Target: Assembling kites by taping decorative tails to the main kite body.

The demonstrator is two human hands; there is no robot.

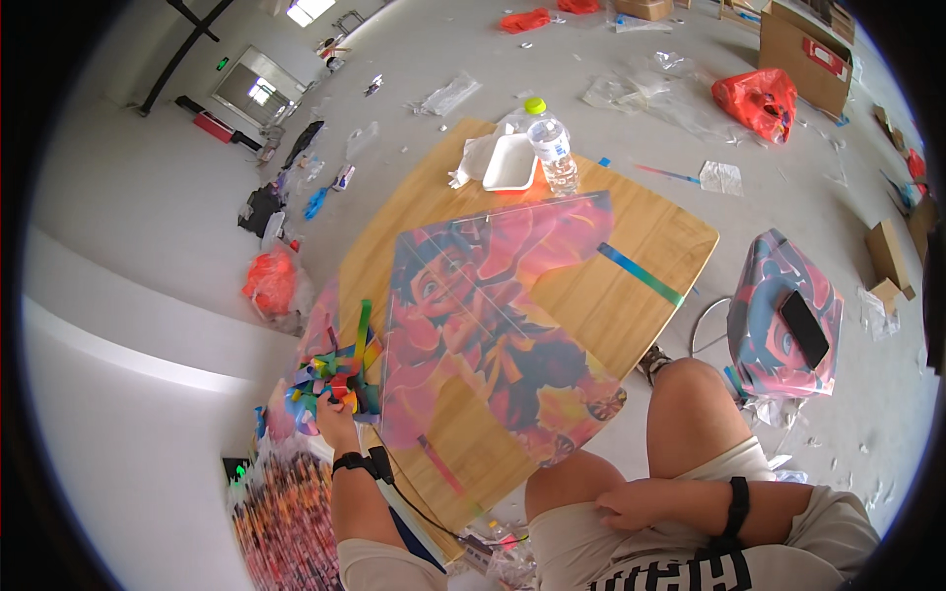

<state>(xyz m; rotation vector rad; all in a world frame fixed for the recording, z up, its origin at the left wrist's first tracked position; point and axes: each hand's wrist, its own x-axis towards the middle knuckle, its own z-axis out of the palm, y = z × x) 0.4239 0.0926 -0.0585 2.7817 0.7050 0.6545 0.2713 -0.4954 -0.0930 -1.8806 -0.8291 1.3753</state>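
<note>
While the seated person leans over the table [655, 222], the left hand [335, 412] reaches into a tangled heap of colourful ribbons [317, 374] at the table's left edge. Its fingers are partly lost among the strips, so I cannot tell whether they are clamped on any. Picking out ribbon seems to be the step in hand; the next move probably calls for pinching one strip and easing it free without dragging its neighbours. Just right of the heap, a picture sheet [434, 374] covers much of the tabletop. Beyond it stand a white tray [510, 164] and a water bottle [560, 163], with a blue-green strip [641, 274] lying farther right. The right hand [623, 505] rests on the lap, its finger spacing unclear, apparently holding nothing.
</note>
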